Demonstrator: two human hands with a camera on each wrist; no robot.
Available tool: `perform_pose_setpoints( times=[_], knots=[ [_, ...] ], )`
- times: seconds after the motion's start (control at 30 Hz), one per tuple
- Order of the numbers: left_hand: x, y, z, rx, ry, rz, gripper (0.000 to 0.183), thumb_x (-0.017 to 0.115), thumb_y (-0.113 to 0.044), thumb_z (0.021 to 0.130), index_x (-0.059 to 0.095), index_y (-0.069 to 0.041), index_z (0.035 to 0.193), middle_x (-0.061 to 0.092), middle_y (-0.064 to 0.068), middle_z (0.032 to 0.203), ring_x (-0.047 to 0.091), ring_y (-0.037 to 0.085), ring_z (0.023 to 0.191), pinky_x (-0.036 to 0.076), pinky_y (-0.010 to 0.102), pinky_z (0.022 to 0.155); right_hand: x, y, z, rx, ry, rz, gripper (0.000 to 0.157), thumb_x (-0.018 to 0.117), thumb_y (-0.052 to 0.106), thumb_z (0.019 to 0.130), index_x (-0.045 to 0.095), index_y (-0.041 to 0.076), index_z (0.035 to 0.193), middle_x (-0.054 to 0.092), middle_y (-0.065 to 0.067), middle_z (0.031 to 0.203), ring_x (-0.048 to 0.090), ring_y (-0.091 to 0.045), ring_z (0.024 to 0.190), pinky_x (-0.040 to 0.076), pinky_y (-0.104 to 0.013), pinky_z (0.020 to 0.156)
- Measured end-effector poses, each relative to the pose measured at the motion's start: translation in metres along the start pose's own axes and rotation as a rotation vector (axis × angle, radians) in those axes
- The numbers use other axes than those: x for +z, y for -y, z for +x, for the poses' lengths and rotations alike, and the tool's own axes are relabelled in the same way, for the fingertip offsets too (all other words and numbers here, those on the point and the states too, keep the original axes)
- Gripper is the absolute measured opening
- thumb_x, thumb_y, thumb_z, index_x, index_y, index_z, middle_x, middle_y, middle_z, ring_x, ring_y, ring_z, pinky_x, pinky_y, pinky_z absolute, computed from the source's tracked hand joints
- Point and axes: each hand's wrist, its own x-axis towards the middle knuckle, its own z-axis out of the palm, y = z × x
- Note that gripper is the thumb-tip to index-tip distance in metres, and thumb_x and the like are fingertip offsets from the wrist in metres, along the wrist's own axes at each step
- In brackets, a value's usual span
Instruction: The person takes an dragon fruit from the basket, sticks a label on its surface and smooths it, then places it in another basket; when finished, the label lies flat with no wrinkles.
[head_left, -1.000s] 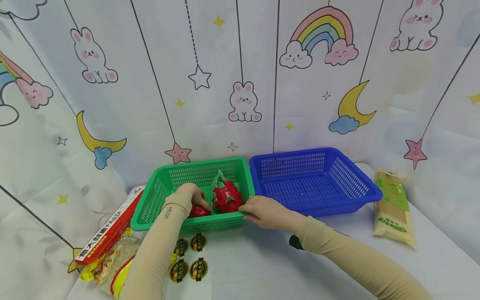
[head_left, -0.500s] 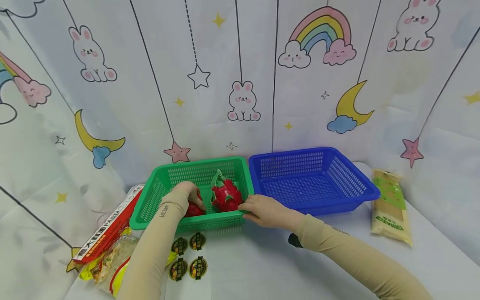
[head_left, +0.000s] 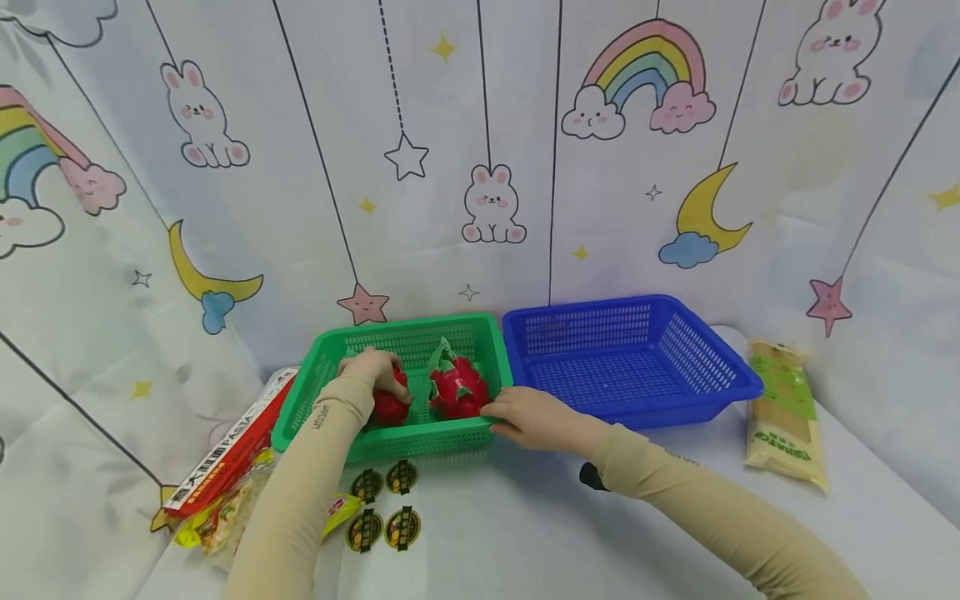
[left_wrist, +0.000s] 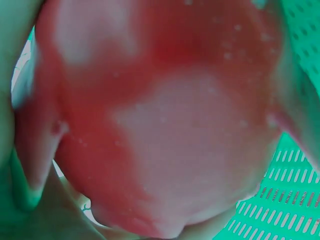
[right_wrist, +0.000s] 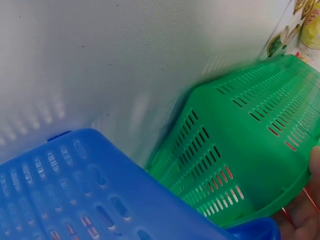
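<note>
In the head view, a green plastic basket (head_left: 438, 440) stands at the middle back with two red dragon fruits in it. My left hand (head_left: 371, 367) reaches inside and grips the left dragon fruit (head_left: 392, 408) from above. That fruit fills the left wrist view, its red skin (left_wrist: 165, 130) blurred and its scales green-tipped, with the palm around it. The other dragon fruit (head_left: 459, 393), with a green leafy top, lies to its right, partly behind the rim. My right hand (head_left: 543, 419) holds the basket's front right corner, fingers over the rim.
A blue basket (head_left: 630, 414) stands close against the green one on the right. Beyond it lies a yellow-green noodle packet (head_left: 785, 417). At left are a red pasta box (head_left: 232, 446) and a yellow-edged bag (head_left: 225, 521), partly behind the left arm. Several round black stickers (head_left: 402, 528) lie in front.
My left hand has shifted back and slightly up with its dragon fruit, more of which now shows. The right hand stays on the basket's corner. The head view has shifted slightly.
</note>
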Motion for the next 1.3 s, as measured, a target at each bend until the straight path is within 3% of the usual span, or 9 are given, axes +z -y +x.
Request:
perform_pose_setpoints(
  times=[0.1, 0.3, 0.53, 0.83, 1.03, 1.3],
  knots=[
    [-0.001, 0.0, -0.001, 0.009, -0.001, -0.008, 0.069, 0.075, -0.041, 0.073, 0.049, -0.016, 0.132, 0.029, 0.027, 0.141, 0.034, 0.04, 0.125, 0.034, 0.056, 0.091, 0.0, 0.0, 0.0, -0.008, 0.001, 0.005, 0.025, 0.06, 0.02, 0.09, 0.064, 0.012, 0.113, 0.065, 0.002, 0.096, 0.057, -0.012, 0.089, 0.049, -0.023, 0.08],
    [-0.002, -0.001, -0.005, 0.035, -0.037, -0.032, 0.07, 0.076, -0.04, 0.073, 0.049, -0.014, 0.132, 0.026, 0.026, 0.146, 0.016, 0.04, 0.137, 0.033, 0.056, 0.093, 0.003, 0.002, 0.0, 0.007, 0.025, 0.022, 0.026, 0.059, 0.02, 0.09, 0.064, 0.011, 0.114, 0.066, 0.001, 0.097, 0.058, -0.013, 0.089, 0.049, -0.024, 0.081],
    [-0.006, -0.003, -0.011, 0.061, -0.055, -0.04, 0.07, 0.076, -0.041, 0.072, 0.049, -0.015, 0.131, 0.035, 0.023, 0.136, 0.03, 0.037, 0.126, 0.033, 0.056, 0.091, 0.003, 0.006, -0.001, 0.02, 0.033, 0.036, 0.026, 0.059, 0.02, 0.091, 0.064, 0.011, 0.114, 0.066, 0.001, 0.097, 0.058, -0.013, 0.09, 0.049, -0.026, 0.082],
    [-0.022, -0.006, -0.025, 0.14, -0.107, -0.091, 0.069, 0.074, -0.04, 0.074, 0.048, -0.013, 0.132, 0.037, 0.023, 0.135, 0.032, 0.038, 0.125, 0.031, 0.062, 0.096, 0.002, 0.003, 0.001, 0.041, 0.017, 0.024, 0.026, 0.059, 0.02, 0.09, 0.063, 0.01, 0.115, 0.066, 0.001, 0.098, 0.058, -0.013, 0.09, 0.05, -0.027, 0.083],
    [-0.026, -0.008, -0.034, 0.178, -0.112, -0.136, 0.071, 0.073, -0.043, 0.074, 0.047, -0.015, 0.134, 0.03, 0.024, 0.141, 0.033, 0.04, 0.126, 0.037, 0.057, 0.096, 0.0, 0.003, 0.001, 0.029, -0.002, 0.021, 0.026, 0.06, 0.019, 0.09, 0.064, 0.01, 0.114, 0.066, 0.001, 0.098, 0.059, -0.013, 0.09, 0.05, -0.029, 0.085],
    [-0.029, -0.015, -0.05, 0.238, -0.134, -0.146, 0.069, 0.074, -0.044, 0.072, 0.049, -0.019, 0.131, 0.038, 0.019, 0.135, 0.039, 0.034, 0.118, 0.046, 0.048, 0.086, -0.001, 0.002, 0.0, 0.037, 0.007, 0.028, 0.027, 0.06, 0.019, 0.09, 0.063, 0.012, 0.115, 0.066, 0.002, 0.099, 0.058, -0.012, 0.091, 0.05, -0.027, 0.083]
  ],
)
